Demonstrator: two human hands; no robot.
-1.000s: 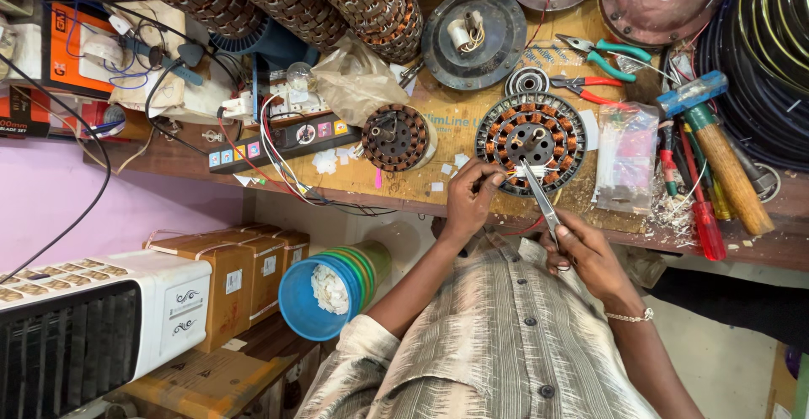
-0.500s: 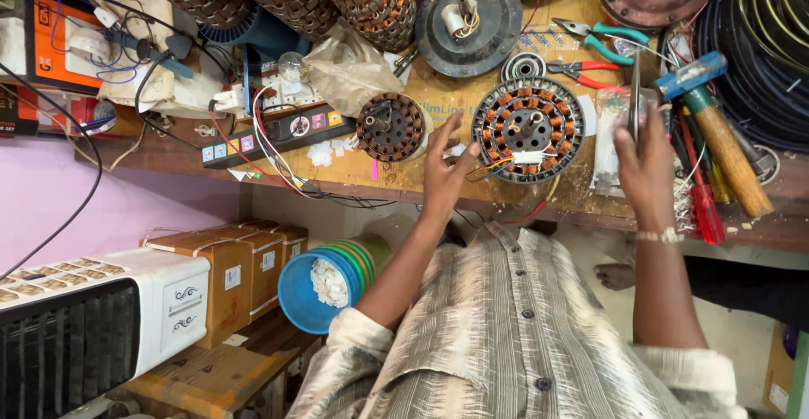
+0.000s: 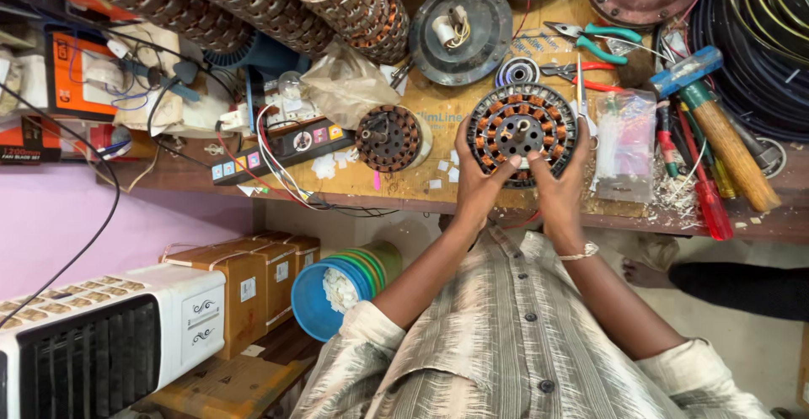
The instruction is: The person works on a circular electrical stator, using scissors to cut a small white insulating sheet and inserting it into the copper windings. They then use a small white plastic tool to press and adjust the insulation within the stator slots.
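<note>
Both hands on the stator (image 3: 522, 128), a round wound core with copper coils in a ring, lying flat on the wooden bench (image 3: 438, 103) near its front edge. Left hand (image 3: 479, 181) clamped on the stator's near-left rim, fingers curled over the edge, thumb reaching in toward the centre hub. Right hand (image 3: 560, 179) clamped on the near-right rim, fingers up along the right side, thumb also toward the hub. A thin metal tool (image 3: 581, 90) stands along the stator's right edge by the right fingers; cannot tell whether the hand holds it. Smaller dark rotor (image 3: 389, 137) sits left of the stator, apart from it. Behind the stator: a small bearing ring (image 3: 517, 70) and a dark round cover plate (image 3: 461, 21) with a white part at its middle. Right of the stator a clear plastic bag (image 3: 625, 137), touching or just beside it. Further right, a red screwdriver (image 3: 706, 192) and a wooden-handled hammer (image 3: 716, 120) with a blue head. Green-handled pliers (image 3: 594, 38) at the back. Crumpled plastic wrap (image 3: 345, 86) and a power strip (image 3: 282, 149) with red wires to the left. Stacks of wound cores (image 3: 278, 2) along the back left. Below the bench: blue bucket (image 3: 316, 301), cardboard boxes (image 3: 244, 280), white cooler (image 3: 93, 343).
</note>
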